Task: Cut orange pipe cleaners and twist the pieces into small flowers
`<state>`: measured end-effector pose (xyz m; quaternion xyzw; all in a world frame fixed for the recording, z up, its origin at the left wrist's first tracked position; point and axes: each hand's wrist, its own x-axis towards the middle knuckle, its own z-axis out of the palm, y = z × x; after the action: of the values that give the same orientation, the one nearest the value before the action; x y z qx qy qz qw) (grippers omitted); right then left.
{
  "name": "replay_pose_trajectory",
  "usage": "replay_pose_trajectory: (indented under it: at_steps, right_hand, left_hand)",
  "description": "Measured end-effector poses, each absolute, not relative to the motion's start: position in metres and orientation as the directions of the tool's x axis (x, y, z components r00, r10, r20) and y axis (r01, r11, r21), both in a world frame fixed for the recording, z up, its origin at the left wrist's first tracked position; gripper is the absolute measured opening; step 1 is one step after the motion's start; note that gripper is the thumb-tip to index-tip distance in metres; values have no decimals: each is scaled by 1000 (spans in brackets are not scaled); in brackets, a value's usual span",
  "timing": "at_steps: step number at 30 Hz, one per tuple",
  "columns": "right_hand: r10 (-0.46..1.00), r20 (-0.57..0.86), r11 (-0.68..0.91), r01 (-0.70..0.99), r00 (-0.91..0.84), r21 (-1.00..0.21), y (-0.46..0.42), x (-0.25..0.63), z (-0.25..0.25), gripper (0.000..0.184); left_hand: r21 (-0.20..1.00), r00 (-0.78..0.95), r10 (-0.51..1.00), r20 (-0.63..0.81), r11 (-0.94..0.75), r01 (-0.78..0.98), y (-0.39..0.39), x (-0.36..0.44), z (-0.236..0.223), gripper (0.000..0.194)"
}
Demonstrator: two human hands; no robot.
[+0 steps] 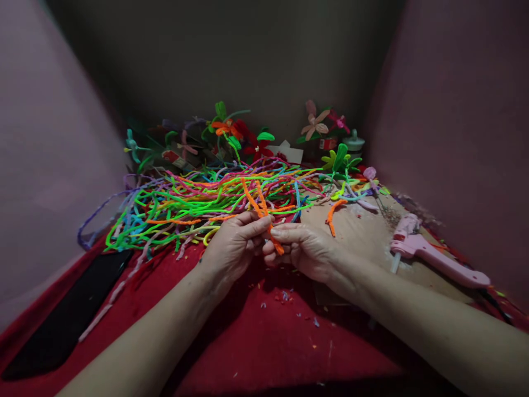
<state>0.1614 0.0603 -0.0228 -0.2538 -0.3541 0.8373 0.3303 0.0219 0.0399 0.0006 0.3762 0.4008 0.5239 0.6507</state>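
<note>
Orange pipe cleaners [259,194] are pinched between my two hands, their two upper ends spread in a V and the lower end sticking out below the fingers. My left hand [235,242] grips them near the middle with thumb and forefinger. Just below and to the right, my right hand [303,248] pinches the lower part. Behind my hands spreads a tangled pile of coloured pipe cleaners [194,201]. A separate bent orange piece [335,215] lies to the right of my hands, on the cardboard [355,237].
A pink glue gun [438,256] rests at the right on the cardboard. A long black flat object [68,314] lies at the left on the red cloth [256,342]. Finished pipe-cleaner flowers [227,129] line the back wall. Small fibre scraps [284,296] are scattered in front.
</note>
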Motion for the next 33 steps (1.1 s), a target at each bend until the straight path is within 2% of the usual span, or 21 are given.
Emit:
replay_pose_trajectory:
  at_steps: [5, 12, 20, 22, 24, 26, 28, 30, 33]
  right_hand:
    - [772, -139, -431, -349, -621, -832, 59, 161, -22, 15]
    - [813, -110, -367, -355, -572, -860, 59, 160, -23, 11]
    - [837, -119, -349, -353, -534, -868, 57, 160, -20, 9]
    - [843, -120, -352, -370, -524, -860, 57, 160, -19, 9]
    - [840, -122, -363, -381, -529, -851, 58, 160, -19, 10]
    - [837, -120, -366, -382, -534, -849, 60, 161, -20, 9]
    - [834, -121, -366, -376, -538, -851, 62, 162, -20, 8]
    - [828, -130, -374, -365, -545, -853, 63, 163, -19, 7]
    - [806, -127, -382, -344, -578, -858, 63, 164, -17, 6]
  left_hand:
    - [921, 85, 990, -111, 135, -365, 39, 23, -1, 19]
    - [999, -18, 1000, -10, 9, -53, 36, 19, 3, 18]
    - [999, -58, 998, 30, -28, 44, 34, 22, 4, 20]
    - [994, -104, 992, 68, -57, 98, 31, 25, 4, 19]
    - [969, -137, 974, 179, -150, 197, 30, 27, 3, 16]
    - [900, -104, 930, 352, -306, 312, 30, 26, 2, 8]
    - [781, -15, 862, 506, -451, 432, 32, 23, 3, 7]
    - [621, 104, 792, 601, -545, 563, 34, 18, 6, 11]
    - [314, 277, 672, 687, -618, 721, 35, 9, 16, 14]
